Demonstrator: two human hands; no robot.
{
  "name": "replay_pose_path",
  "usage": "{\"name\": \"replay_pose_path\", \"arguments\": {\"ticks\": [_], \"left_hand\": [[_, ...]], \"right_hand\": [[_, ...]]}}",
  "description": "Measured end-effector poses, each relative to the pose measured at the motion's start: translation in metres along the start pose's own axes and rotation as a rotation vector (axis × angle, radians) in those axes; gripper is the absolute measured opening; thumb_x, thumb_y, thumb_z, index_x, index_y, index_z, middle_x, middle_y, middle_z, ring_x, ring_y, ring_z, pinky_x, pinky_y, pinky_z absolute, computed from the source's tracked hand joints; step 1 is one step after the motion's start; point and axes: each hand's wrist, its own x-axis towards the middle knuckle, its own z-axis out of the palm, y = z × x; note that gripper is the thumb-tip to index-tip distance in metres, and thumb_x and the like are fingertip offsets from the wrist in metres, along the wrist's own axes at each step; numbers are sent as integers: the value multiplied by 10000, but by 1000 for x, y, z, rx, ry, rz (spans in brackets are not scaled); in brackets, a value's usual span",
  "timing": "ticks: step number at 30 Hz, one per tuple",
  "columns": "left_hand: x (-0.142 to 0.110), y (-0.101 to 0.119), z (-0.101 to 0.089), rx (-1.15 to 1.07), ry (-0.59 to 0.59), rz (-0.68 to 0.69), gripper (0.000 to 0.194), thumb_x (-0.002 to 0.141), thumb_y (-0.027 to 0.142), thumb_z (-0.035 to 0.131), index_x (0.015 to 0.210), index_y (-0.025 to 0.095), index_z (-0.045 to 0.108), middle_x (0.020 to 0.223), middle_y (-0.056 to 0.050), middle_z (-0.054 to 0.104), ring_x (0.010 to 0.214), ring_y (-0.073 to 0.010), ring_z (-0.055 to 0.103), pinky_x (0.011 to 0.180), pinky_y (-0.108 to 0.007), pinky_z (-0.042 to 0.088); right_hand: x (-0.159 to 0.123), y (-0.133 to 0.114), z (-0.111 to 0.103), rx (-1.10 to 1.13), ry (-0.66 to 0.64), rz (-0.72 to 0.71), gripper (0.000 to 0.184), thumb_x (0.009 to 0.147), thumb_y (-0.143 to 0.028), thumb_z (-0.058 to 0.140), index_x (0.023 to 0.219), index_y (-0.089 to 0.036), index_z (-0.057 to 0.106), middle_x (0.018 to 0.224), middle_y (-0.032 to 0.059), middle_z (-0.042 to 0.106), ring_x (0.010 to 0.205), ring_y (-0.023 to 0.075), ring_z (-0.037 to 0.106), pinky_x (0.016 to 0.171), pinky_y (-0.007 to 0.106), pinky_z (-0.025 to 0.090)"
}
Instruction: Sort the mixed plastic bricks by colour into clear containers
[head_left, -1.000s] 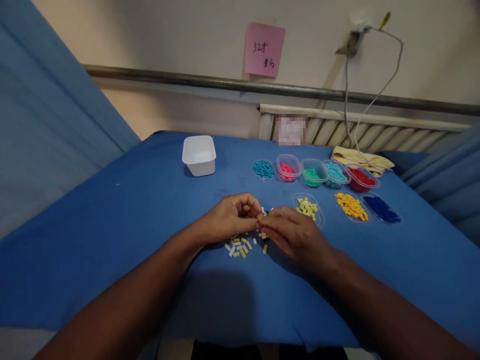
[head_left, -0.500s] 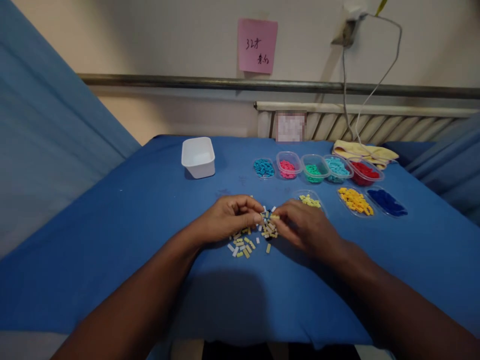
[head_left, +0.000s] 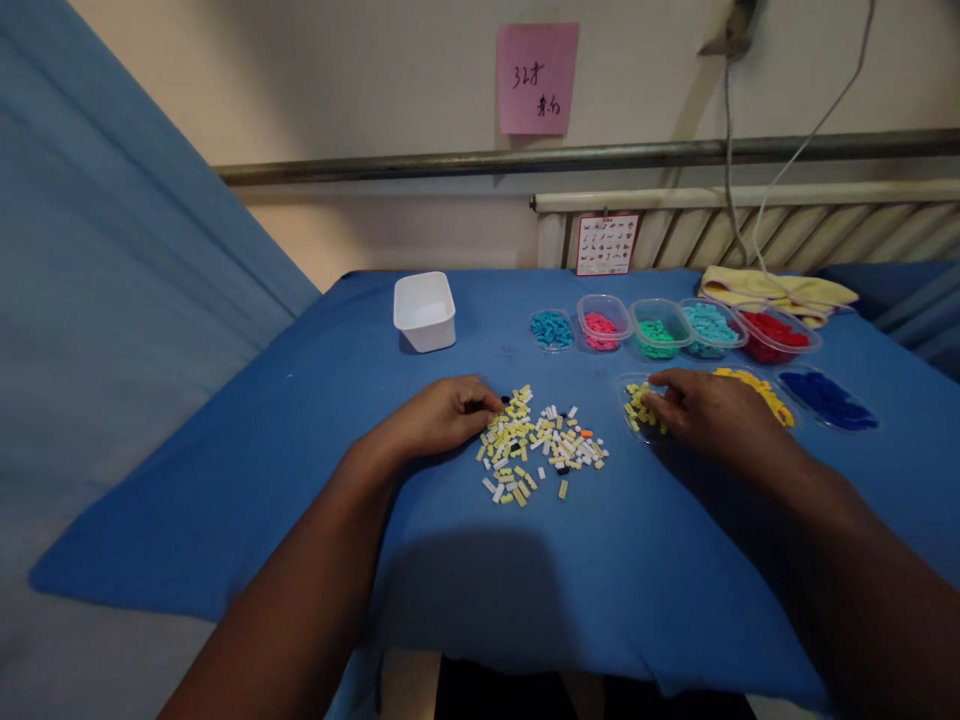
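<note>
A loose pile of small building bricks (head_left: 517, 430), mostly pale yellow and white with a few black ones and one orange, lies on the blue cloth. At its left edge is my left hand (head_left: 446, 415), thumb and forefinger pinched together; what they hold, if anything, is too small to make out. To the right of the pile, a shallow clear tray (head_left: 628, 425) contains yellow bricks (head_left: 641, 408). Over that tray's right side hangs my right hand (head_left: 705, 410), its thumb and forefinger tips slightly apart, with no brick visible between them.
An empty-looking white tub (head_left: 425, 315) stands at the back left. Clear containers of blue, pink (head_left: 601, 330), green (head_left: 657, 338), light blue and red bricks (head_left: 772, 335) line the back right. Orange-yellow and dark blue trays (head_left: 827, 400) sit nearer. A yellow cloth (head_left: 780, 290) lies behind.
My right hand has moved right from the pile to the tray of yellow bricks; the yellow brick in its fingers no longer shows. My left hand has shifted to the pile's left edge. The view has turned slightly.
</note>
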Motion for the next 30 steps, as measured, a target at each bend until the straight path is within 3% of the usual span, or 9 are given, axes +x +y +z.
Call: {"name": "replay_pose_path", "arguments": {"ticks": [2, 6, 12, 19, 21, 24, 27, 30], "left_hand": [[0, -1, 0, 95, -4, 57, 219, 960, 279, 652, 1085, 241, 828, 1056, -60, 739, 976, -193, 687, 916, -323, 536], [-1, -1, -2, 182, -29, 118, 226, 987, 263, 619, 1119, 258, 803, 1086, -55, 720, 1029, -199, 677, 965, -332, 523], [-3, 6, 2, 251, -41, 87, 273, 960, 264, 648, 1207, 255, 765, 1155, -59, 716, 1037, -211, 678, 939, -326, 523], [-3, 14, 3, 318, 63, -8, 292, 907, 230, 648, 1177, 227, 759, 1038, -51, 739, 848, -197, 660, 791, -320, 504], [-2, 17, 5, 187, 115, -64, 253, 883, 237, 672, 1121, 199, 750, 948, -44, 723, 788, -181, 636, 737, -307, 496], [1, 27, 18, -220, 163, -99, 227, 873, 262, 716, 1080, 169, 713, 878, -27, 693, 745, -142, 613, 701, -277, 496], [5, 39, 38, -570, 86, -83, 291, 836, 272, 797, 1081, 158, 691, 864, -12, 679, 743, -112, 614, 717, -258, 506], [8, 46, 52, -758, -22, -75, 334, 794, 226, 853, 1076, 156, 687, 876, -7, 696, 771, -100, 642, 754, -246, 520]], "right_hand": [[0, -3, 0, 19, 63, -1, 373, 1002, -406, 618, 1269, -194, 769, 933, 110, 821, 795, 281, 745, 656, 363, 447], [-3, -19, 0, 112, 167, -68, 354, 1006, -411, 598, 1233, -219, 790, 1018, 115, 835, 881, 304, 775, 736, 388, 540], [-13, -54, 2, 262, -1, -342, 327, 1083, -362, 512, 1191, -237, 794, 1136, 90, 835, 977, 276, 787, 838, 386, 578], [-17, -66, 4, 370, -75, -459, 255, 1087, -320, 547, 1147, -248, 784, 1090, 69, 830, 926, 232, 775, 831, 352, 575], [-17, -69, 3, 394, -40, -469, 242, 1089, -304, 554, 1177, -232, 767, 1030, 69, 819, 881, 219, 762, 801, 344, 576], [-17, -78, 3, 438, 73, -487, 262, 1081, -274, 583, 1304, -221, 711, 1048, 82, 795, 891, 219, 743, 796, 357, 595], [-18, -91, 2, 481, 173, -555, 313, 1074, -226, 606, 1382, -245, 657, 1200, 107, 767, 1055, 238, 735, 901, 398, 621], [-18, -101, 3, 517, 237, -651, 278, 1077, -162, 585, 1334, -232, 668, 1172, 110, 758, 1048, 223, 727, 905, 386, 633]]}}
